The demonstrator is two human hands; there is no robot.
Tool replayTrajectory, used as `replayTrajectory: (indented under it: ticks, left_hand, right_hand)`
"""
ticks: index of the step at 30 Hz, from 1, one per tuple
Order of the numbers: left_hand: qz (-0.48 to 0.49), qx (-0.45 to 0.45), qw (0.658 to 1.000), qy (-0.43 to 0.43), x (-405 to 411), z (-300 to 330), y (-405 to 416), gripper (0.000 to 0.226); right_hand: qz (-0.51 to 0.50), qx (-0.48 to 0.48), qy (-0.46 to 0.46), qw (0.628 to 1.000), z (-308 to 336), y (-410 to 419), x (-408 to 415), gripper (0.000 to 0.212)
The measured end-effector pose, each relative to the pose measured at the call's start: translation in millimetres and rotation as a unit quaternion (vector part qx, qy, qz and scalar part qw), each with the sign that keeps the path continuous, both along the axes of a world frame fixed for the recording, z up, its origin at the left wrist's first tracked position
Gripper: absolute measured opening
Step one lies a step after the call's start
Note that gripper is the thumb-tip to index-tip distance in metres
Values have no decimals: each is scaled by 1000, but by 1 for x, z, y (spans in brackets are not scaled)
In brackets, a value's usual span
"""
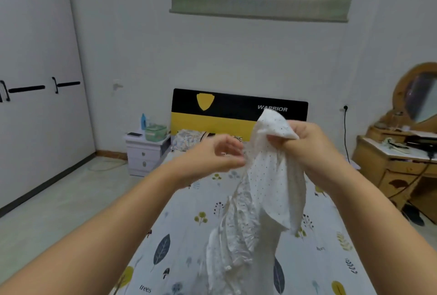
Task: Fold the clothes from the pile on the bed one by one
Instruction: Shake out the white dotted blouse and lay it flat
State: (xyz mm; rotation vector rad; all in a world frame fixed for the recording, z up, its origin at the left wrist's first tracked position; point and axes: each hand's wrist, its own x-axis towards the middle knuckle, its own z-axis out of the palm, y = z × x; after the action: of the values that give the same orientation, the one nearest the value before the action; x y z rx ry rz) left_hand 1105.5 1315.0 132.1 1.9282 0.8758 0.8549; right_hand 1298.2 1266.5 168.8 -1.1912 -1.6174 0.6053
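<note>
Head view, nearest first: two bare forearms reach out over the bed, whose leaf-and-tree printed sheet fills the lower frame. A white dotted garment hangs bunched above the sheet, its lower folds trailing down toward it. The right hand has its grip clamped on the garment's top, a corner of cloth poking up above the fist. The left hand, fingers curled, sits just beside the cloth; whether it pinches an edge is blurred (I cannot tell). Farther back, crumpled patterned fabric lies by the black-and-yellow headboard, perhaps the pile. This looks like the opening-out step: next the left hand needs a matching edge or shoulder, so the piece can be spread flat.
</note>
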Motion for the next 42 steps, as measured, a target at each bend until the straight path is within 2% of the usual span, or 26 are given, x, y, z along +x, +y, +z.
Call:
replayTrajectory:
  ticks: [2, 3, 4, 5, 7, 9, 11, 13, 15, 16, 18, 20, 21, 24, 26, 28, 32, 33, 35, 37, 40, 42]
  left_hand:
    - [-81, -58, 990, 103, -8, -33, 0, 66]
    - [-121, -90, 981, 119, -8, -47, -1, 86]
    - [-160, -123, 973, 108, -6, -58, -4, 95]
    - [-185, -152, 967, 84, -2, -66, -6, 91]
    - [-183, -177, 965, 58, 5, -76, -9, 56]
    - [-145, -154, 976, 55, 7, -77, -6, 31]
    - [-98, -117, 986, 59, -2, -71, 2, 16]
    - [-67, -111, 990, 50, -21, -60, 10, 17]
    - [-75, -129, 986, 70, -41, -48, 17, 26]
    - [-86, -135, 982, 97, -49, -42, 19, 27]
    - [-86, -127, 972, 177, -58, -33, 23, 14]
    - [-51, -89, 962, 253, -62, -25, 26, 9]
    - [-27, -67, 962, 264, -62, -23, 28, 11]
    - [21, -33, 985, 168, -61, -23, 30, 15]
    - [48, -50, 994, 79, -60, -25, 29, 5]
    - [51, -60, 996, 43, -59, -27, 27, 15]
    - [37, -97, 991, 87, -61, -27, 27, 23]
    - [35, -112, 986, 118, -62, -25, 25, 25]
    - [28, -106, 967, 228, -64, -24, 23, 13]
    - [38, -97, 945, 310, -66, -27, 22, 19]
    - [9, -105, 953, 285, -66, -36, 17, 18]
    - [-3, -131, 975, 178, -64, -45, 13, 15]
  right_hand:
    - [39, -4, 58, 998, 6, 1, 5, 17]
    - [64, -6, 80, 995, 9, 0, 7, 19]
    - [91, -8, 96, 991, 11, 1, 8, 18]
    - [116, -12, 107, 987, 13, 0, 9, 15]
    - [135, -16, 104, 985, 16, -4, 10, 9]
    - [99, -8, 81, 992, 17, -6, 16, 9]
    - [34, 10, 66, 997, 17, -9, 28, 14]
    - [-23, 14, 64, 998, 12, -14, 45, 25]
    - [-71, -1, 73, 995, 5, -18, 63, 29]
    - [-87, -11, 78, 993, 0, -20, 70, 28]
    - [-109, -26, 67, 991, -10, -23, 80, 23]
    - [-118, -42, 45, 991, -20, -26, 84, 21]
    - [-122, -49, 39, 991, -24, -27, 85, 20]
    - [-144, -46, 42, 988, -39, -27, 87, 20]
    - [-151, -51, 65, 985, -46, -27, 90, 15]
    - [-147, -68, 69, 984, -50, -29, 94, 9]
    - [-148, -107, 81, 980, -53, -34, 102, 6]
    - [-150, -112, 84, 979, -54, -34, 104, 5]
    - [-163, -117, 83, 976, -56, -35, 107, 3]
    - [-177, -115, 80, 974, -61, -34, 108, 3]
    - [-187, -103, 72, 974, -69, -34, 108, 7]
    - [-195, -88, 58, 975, -74, -35, 106, 7]
